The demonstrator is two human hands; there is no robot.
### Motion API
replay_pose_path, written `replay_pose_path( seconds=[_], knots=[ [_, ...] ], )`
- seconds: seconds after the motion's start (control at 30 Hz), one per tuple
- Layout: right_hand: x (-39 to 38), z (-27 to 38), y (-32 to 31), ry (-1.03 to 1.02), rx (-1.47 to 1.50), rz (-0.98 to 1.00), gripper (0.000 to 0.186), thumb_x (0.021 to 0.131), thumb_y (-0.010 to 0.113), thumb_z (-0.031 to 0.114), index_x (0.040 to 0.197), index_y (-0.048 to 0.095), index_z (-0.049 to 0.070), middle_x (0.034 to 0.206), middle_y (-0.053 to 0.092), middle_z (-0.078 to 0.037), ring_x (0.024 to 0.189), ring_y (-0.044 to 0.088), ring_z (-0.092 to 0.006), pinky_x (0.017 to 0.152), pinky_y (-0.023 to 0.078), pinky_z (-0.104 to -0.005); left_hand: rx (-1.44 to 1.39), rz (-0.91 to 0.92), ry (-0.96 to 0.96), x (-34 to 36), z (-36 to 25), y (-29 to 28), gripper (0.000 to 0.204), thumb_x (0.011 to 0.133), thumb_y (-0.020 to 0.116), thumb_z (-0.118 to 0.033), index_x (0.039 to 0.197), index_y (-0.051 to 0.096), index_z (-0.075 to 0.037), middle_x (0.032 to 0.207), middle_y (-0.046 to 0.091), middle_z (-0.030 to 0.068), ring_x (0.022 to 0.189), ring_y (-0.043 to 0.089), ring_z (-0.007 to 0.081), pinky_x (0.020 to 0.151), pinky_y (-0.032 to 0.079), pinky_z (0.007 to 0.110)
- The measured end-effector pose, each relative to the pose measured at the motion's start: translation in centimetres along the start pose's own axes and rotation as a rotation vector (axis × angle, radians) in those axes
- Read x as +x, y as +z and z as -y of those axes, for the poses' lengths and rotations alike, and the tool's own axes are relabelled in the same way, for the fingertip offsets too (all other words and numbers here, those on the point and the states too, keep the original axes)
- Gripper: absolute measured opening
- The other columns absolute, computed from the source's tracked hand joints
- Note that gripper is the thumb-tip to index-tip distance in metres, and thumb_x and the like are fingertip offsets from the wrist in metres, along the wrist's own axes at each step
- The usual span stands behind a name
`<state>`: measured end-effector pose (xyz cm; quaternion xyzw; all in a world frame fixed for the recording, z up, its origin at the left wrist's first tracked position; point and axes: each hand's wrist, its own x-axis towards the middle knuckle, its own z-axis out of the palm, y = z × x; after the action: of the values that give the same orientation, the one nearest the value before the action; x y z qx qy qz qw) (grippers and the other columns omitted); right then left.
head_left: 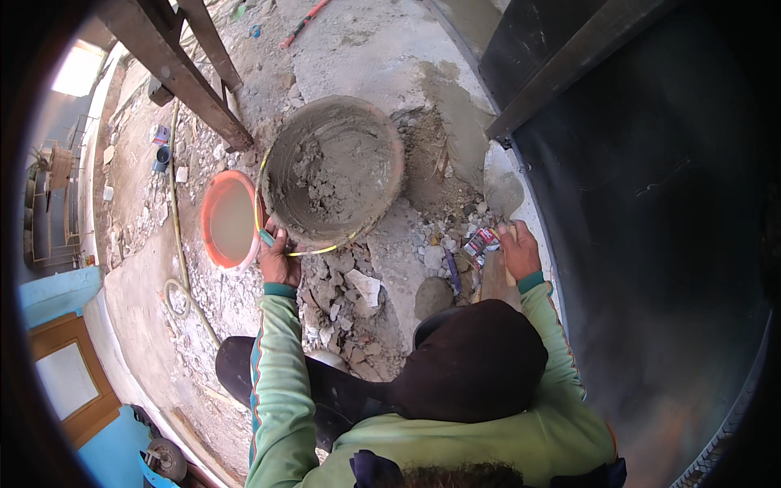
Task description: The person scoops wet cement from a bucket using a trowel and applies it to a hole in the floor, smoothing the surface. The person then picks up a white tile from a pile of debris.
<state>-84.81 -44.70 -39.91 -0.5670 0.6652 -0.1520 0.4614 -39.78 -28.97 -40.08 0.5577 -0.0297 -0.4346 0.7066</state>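
My left hand (278,259) is closed around a small green piece (266,237) joined to a thin, bendy yellow strip (313,251). That strip curves along the near and left sides of a large round basin (389,195) of wet grey mortar (325,175). Close by on the left stands an orange tub (210,244) of cloudy water. At the right, my right hand (521,252) has its fingers curled over a pale piece of wood (510,275), partly hidden by the hand. A crumpled red and white packet (480,244) lies against its fingertips.
Broken rubble (346,305) covers the ground before me. A dark panel (634,228) stands close on my right. Wooden posts (183,73) rise beyond the tub. A hose (177,211) trails at the left, and a red-handled tool (305,23) lies at the far side.
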Motion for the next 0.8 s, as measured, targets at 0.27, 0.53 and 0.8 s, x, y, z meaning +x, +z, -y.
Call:
replay_pose_path(
  seconds=[0.27,0.53,0.8],
  knots=[
    [-1.6,17.7,-1.3,-0.783,-0.820,-0.116,0.026,0.092,0.060,0.025,0.109,0.061,0.005,0.093,0.067,-0.016,0.085,0.068,-0.0335,0.073,0.053,-0.0440,-0.013,0.093,0.150,-3.0,0.3,5.6,0.047,0.094,0.062,-0.008,0.137,0.042,-0.010,0.104,0.058,0.0004,0.084,0.060,0.0115,0.061,0.057,0.025],
    [3.4,24.7,7.6,-0.869,-1.298,0.191,0.019,0.086,0.058,0.015,0.089,0.075,0.010,0.092,0.073,-0.012,0.087,0.071,-0.0295,0.073,0.057,-0.0418,0.124,0.078,0.225,-5.1,1.1,8.0,0.052,0.093,0.062,-0.007,0.139,0.040,-0.003,0.101,0.050,0.0033,0.082,0.058,0.0136,0.062,0.056,0.028],
    [1.8,26.8,6.4,-0.645,-1.081,0.635,0.034,0.088,0.058,0.032,0.106,0.071,0.007,0.102,0.070,-0.019,0.099,0.065,-0.0384,0.088,0.051,-0.0464,0.101,0.067,0.188,-5.7,1.0,8.1,0.056,0.093,0.061,-0.006,0.142,0.036,-0.002,0.100,0.047,0.0042,0.082,0.057,0.0145,0.062,0.056,0.029]
  ],
)
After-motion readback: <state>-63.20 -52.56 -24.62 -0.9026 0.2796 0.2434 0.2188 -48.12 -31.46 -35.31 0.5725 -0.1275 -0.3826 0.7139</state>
